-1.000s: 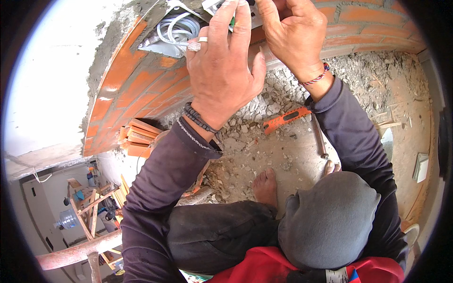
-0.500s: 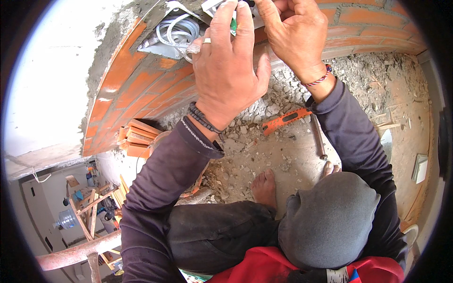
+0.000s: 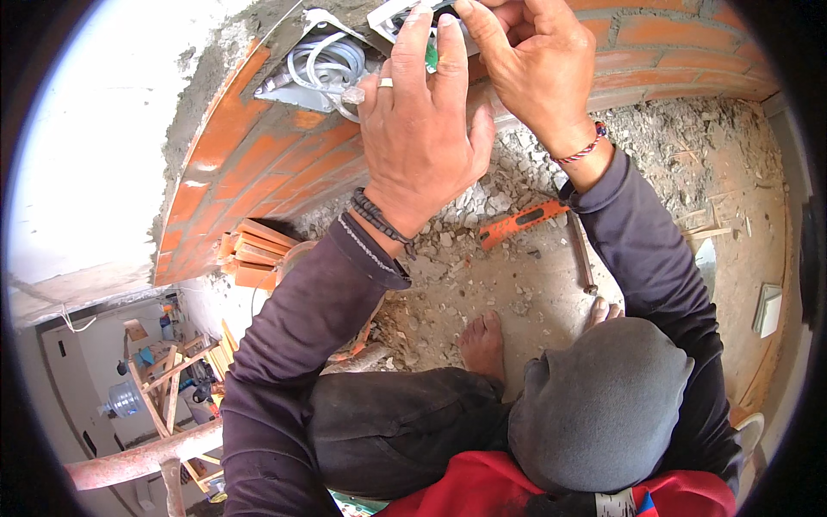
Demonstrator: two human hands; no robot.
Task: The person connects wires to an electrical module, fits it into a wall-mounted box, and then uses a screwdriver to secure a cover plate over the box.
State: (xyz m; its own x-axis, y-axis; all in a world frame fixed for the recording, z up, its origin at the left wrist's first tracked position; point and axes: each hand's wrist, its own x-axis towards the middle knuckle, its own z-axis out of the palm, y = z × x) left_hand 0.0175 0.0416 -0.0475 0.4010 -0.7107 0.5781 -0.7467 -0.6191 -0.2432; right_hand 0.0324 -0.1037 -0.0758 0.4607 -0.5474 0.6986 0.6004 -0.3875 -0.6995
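At the top, a white fixture (image 3: 383, 21) with a green part (image 3: 432, 57) sits against the brick wall, partly hidden by both hands. My left hand (image 3: 424, 146) lays its long fingers over it, thumb apart, with the smaller fingers beside a clear connector (image 3: 351, 96). My right hand (image 3: 544, 73) is closed at the fixture’s right end, thumb raised to its edge and fingers curled; what is between them is hidden. Left of the fixture, coiled white cable (image 3: 326, 62) fills a metal recessed box (image 3: 276, 89) in the wall.
Below lie rubble, an orange tool (image 3: 508, 227), a metal bar (image 3: 582, 254) and my bare foot (image 3: 480, 343). Stacked bricks (image 3: 257, 257) lean by the brick wall (image 3: 215, 155). At lower left are wooden frames (image 3: 165, 392), a water bottle (image 3: 122, 398) and a pinkish bar (image 3: 142, 458).
My left hand has shifted slightly right, with its fingertips a little lower on the fixture. My right hand stays in nearly the same position at the fixture’s end.
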